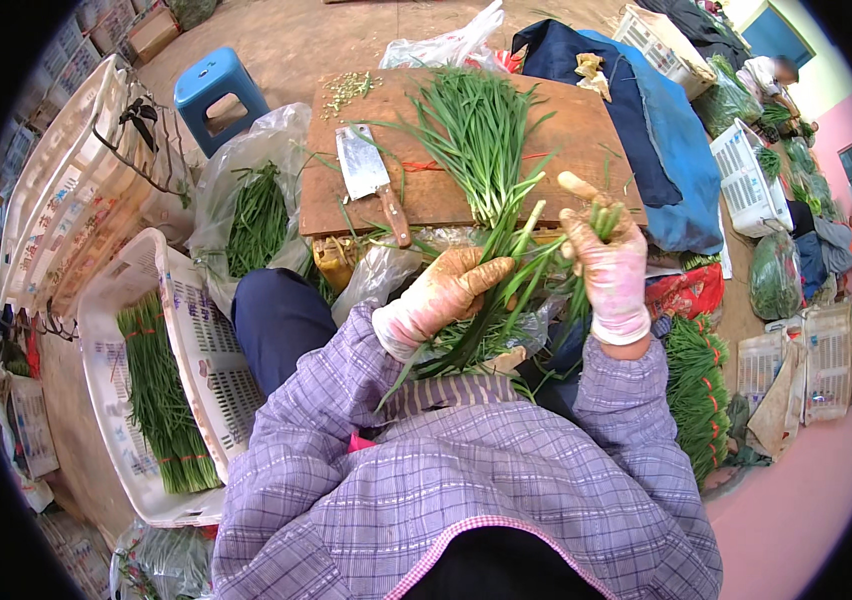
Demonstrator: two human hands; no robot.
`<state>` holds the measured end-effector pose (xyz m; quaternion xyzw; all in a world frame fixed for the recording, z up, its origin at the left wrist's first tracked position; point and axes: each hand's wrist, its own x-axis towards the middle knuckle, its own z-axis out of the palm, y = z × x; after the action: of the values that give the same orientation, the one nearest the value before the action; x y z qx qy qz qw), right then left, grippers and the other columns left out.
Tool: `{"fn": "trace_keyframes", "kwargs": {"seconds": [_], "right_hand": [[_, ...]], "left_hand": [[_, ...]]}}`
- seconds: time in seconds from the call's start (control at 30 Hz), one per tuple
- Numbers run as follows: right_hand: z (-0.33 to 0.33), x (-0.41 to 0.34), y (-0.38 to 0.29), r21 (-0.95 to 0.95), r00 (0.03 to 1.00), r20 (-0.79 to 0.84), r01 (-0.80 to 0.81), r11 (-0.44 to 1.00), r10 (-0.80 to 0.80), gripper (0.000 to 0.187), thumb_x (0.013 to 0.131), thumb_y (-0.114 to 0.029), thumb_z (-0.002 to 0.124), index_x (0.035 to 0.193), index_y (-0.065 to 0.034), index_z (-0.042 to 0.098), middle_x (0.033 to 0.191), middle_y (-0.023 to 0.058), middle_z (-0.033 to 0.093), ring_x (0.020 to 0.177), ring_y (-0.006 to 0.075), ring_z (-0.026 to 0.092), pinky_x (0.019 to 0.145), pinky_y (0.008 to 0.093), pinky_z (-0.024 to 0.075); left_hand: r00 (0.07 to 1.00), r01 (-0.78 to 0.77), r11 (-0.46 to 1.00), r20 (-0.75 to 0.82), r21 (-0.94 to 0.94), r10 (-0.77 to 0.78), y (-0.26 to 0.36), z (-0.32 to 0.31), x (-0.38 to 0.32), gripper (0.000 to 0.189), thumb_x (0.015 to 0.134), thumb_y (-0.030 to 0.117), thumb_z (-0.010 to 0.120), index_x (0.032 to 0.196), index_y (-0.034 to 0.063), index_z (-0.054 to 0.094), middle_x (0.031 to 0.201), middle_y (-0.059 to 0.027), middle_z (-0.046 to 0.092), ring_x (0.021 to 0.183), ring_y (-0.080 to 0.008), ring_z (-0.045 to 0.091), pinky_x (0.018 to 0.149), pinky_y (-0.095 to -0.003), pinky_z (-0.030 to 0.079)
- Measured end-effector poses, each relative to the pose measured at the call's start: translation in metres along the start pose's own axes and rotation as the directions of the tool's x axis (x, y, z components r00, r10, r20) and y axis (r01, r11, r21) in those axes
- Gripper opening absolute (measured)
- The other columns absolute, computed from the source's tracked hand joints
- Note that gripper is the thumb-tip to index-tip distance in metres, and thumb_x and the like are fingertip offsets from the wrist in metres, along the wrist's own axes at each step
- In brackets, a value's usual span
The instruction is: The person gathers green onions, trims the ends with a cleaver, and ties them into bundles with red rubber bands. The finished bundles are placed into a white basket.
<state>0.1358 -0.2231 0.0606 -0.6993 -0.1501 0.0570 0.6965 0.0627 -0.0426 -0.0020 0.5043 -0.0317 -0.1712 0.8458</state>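
My left hand [445, 292], in a stained work glove, grips long green leafy stalks [497, 292] that look like garlic chives, above my lap. My right hand [606, 247], gloved too, holds a few stalks with their pale cut ends showing between the fingers, at the board's near right edge. On the wooden board [568, 142] lies a loose pile of the same greens [471, 127], pale ends towards me. Left of it rests a cleaver [362, 165], its wooden handle reaching over the near edge. Small pale trimmings [347, 91] are scattered at the far left corner.
A white plastic crate [163, 277] with banded bundles stands at my left, beside a clear bag [208, 195] of greens. Behind them is a blue stool [220, 90]. More banded bundles [700, 397] lie at my right. Other people sit among crates and bags at the far right.
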Motion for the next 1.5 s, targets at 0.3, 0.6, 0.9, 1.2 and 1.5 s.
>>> {"fn": "trace_keyframes", "kwargs": {"seconds": [0.3, 0.6, 0.9, 1.2, 1.5], "right_hand": [[0.010, -0.003, 0.021, 0.235, 0.985, 0.114, -0.154, 0.960, 0.130, 0.034, 0.087, -0.006, 0.073, 0.119, -0.0022, 0.062, 0.094, -0.0019, 0.064, 0.076, 0.0052, 0.057, 0.066, 0.0190, 0.0470], [0.003, -0.017, 0.026, 0.044, 0.965, 0.175, -0.208, 0.977, 0.197, 0.012, 0.088, -0.010, 0.072, 0.096, -0.0029, 0.068, 0.082, -0.0026, 0.065, 0.070, 0.0053, 0.055, 0.062, 0.0214, 0.0434], [-0.005, -0.010, 0.007, 0.136, 0.987, -0.123, -0.088, 0.987, 0.105, 0.023, 0.095, -0.025, 0.065, 0.087, -0.0039, 0.069, 0.060, -0.0035, 0.052, 0.050, 0.0062, 0.042, 0.048, 0.0222, 0.0316], [-0.003, -0.018, 0.029, -0.027, 0.976, 0.165, -0.140, 0.990, 0.142, 0.036, 0.082, -0.017, 0.079, 0.111, 0.0003, 0.065, 0.102, 0.0024, 0.067, 0.094, 0.0105, 0.060, 0.082, 0.0235, 0.0494], [-0.006, -0.018, 0.033, 0.052, 0.994, 0.041, -0.104, 0.993, 0.102, 0.019, 0.094, -0.021, 0.066, 0.096, -0.0029, 0.066, 0.087, 0.0012, 0.068, 0.077, 0.0101, 0.061, 0.071, 0.0234, 0.0480]], "left_hand": [[0.998, -0.017, 0.977, -0.059, 0.211, 0.030, -0.013, 0.001, 0.004, 0.023, 0.089, 0.023, 0.071, 0.100, 0.0035, 0.070, 0.081, -0.0003, 0.066, 0.074, -0.0080, 0.057, 0.067, -0.0232, 0.045], [0.994, 0.054, 0.960, -0.106, 0.274, -0.026, -0.005, 0.005, 0.000, 0.020, 0.087, 0.022, 0.071, 0.095, 0.0033, 0.071, 0.074, 0.0017, 0.064, 0.068, -0.0064, 0.055, 0.061, -0.0236, 0.044], [0.985, 0.075, 0.955, -0.171, 0.287, -0.026, -0.004, 0.009, -0.006, 0.015, 0.088, 0.018, 0.071, 0.092, 0.0041, 0.069, 0.074, 0.0025, 0.063, 0.066, -0.0055, 0.053, 0.060, -0.0225, 0.042], [0.983, -0.032, 0.973, -0.169, 0.228, 0.072, -0.010, 0.008, -0.004, 0.016, 0.089, 0.020, 0.072, 0.089, 0.0053, 0.067, 0.071, 0.0050, 0.059, 0.062, -0.0037, 0.050, 0.055, -0.0205, 0.039], [0.964, -0.102, 0.961, -0.214, 0.258, 0.160, -0.018, 0.001, -0.001, 0.037, 0.096, 0.021, 0.063, 0.127, 0.0007, 0.057, 0.110, -0.0025, 0.064, 0.099, -0.0088, 0.057, 0.087, -0.0252, 0.047]]}}
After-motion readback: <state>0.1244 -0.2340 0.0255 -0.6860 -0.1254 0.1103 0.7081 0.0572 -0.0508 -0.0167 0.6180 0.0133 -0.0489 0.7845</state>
